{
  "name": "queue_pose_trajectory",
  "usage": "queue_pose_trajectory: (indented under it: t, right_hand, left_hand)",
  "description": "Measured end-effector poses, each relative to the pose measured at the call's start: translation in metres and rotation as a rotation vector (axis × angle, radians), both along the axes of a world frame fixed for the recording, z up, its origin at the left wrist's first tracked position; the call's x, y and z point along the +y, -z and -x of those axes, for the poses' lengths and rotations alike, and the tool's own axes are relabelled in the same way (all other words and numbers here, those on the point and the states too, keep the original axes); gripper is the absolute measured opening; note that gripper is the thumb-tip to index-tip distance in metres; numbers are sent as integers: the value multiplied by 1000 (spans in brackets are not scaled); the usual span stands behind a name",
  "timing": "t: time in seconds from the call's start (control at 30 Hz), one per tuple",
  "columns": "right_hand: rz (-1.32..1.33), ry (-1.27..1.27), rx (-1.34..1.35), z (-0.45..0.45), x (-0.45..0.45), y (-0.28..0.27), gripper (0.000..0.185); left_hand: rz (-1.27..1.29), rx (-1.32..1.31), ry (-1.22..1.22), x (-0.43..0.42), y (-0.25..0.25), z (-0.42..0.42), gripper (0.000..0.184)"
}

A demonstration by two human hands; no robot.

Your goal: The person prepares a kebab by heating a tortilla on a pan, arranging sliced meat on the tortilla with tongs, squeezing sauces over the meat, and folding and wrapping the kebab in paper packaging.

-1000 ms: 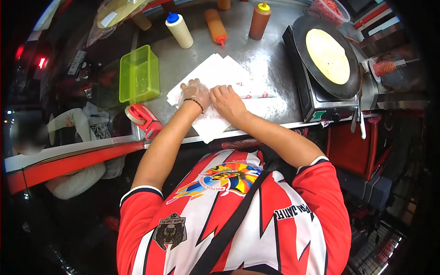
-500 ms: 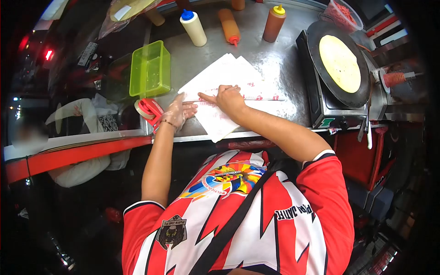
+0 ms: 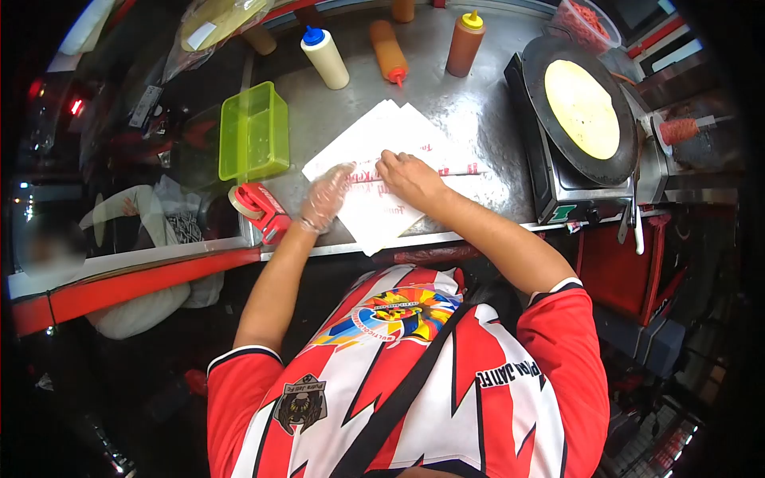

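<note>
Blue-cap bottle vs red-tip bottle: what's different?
Contents: blue-cap bottle is cream-colored, red-tip bottle orange.
Pose: blue-cap bottle stands, cap up; red-tip bottle looks laid down, tip toward the person.
Cap: blue on the blue-cap bottle, red on the red-tip bottle.
Shared: both are nozzle bottles on the metal counter.

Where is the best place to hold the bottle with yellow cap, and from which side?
Probably the middle of the bottle's body, fingers wrapped around, coming from the near side. It stands upright, its body is rounded below the cap, and nothing blocks that side.
</note>
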State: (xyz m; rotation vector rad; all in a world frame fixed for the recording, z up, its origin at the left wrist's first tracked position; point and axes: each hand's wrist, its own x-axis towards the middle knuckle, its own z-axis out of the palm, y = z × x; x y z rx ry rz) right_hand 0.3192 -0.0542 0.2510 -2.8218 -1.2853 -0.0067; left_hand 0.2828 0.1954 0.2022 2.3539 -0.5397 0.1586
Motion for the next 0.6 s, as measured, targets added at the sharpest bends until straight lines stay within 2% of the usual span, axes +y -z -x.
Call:
queue_pose_trajectory:
  t: [0.1, 0.17, 0.2, 0.23, 0.33, 0.43, 0.53, 0.6]
  right_hand:
    - [-99, 10, -79, -16, -4, 0, 32]
    - [-170, 45, -224, -27, -4, 0, 33]
    - [-93, 89, -136, -34, -2, 1, 37]
    - [-91, 81, -159, -37, -3, 2, 37]
    - [-55, 75, -180, -43, -7, -3, 40]
    - [3, 92, -114, -49, -6, -8, 40]
    - [6, 83, -75, -51, -6, -2, 39]
    - [3, 56, -102, -59, -8, 3, 39]
  left_hand:
    - [187, 348, -172, 4, -2, -32, 15]
    - [239, 218, -171, 2, -10, -46, 10]
    - [227, 169, -166, 2, -8, -55, 11]
    - [215, 120, -160, 3, -6, -62, 12]
    - [-99, -227, -180, 5, -4, -67, 15]
    - [17, -301, -212, 3, -5, -49, 17]
    - [-199, -290, -220, 1, -8, -35, 18]
    - [-103, -134, -259, 8, 4, -34, 22]
